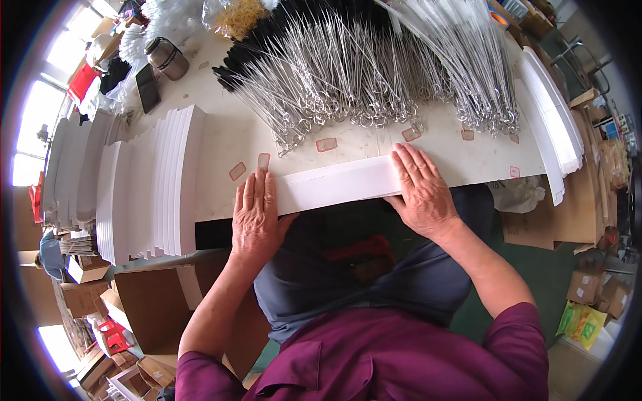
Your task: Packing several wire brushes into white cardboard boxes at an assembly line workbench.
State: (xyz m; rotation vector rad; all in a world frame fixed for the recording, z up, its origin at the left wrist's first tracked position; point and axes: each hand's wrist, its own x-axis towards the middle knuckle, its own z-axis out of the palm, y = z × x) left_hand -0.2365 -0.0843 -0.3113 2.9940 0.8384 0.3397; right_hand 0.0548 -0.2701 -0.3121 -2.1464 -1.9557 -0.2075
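A long, narrow white cardboard box (pixel 341 182) lies along the front edge of the table, its long side toward me. My left hand (pixel 257 212) rests against its left end, fingers stretched out together and thumb at the near edge. On the right end lies my right hand (pixel 424 194), flat, with its fingers extended and its thumb by the near edge. Both hands press on the box without gripping it. Beyond it spreads a big heap of thin wire brushes (pixel 348 73) with looped metal ends pointing toward me and black bristles at the far side.
Stacks of white boxes (pixel 150 180) stand on the table's left. More flat white pieces (pixel 552 113) lie at the right edge. A steel flask (pixel 167 59) and a dark phone (pixel 148 88) sit at the back left. An open brown carton (pixel 157 304) stands below, left of my legs.
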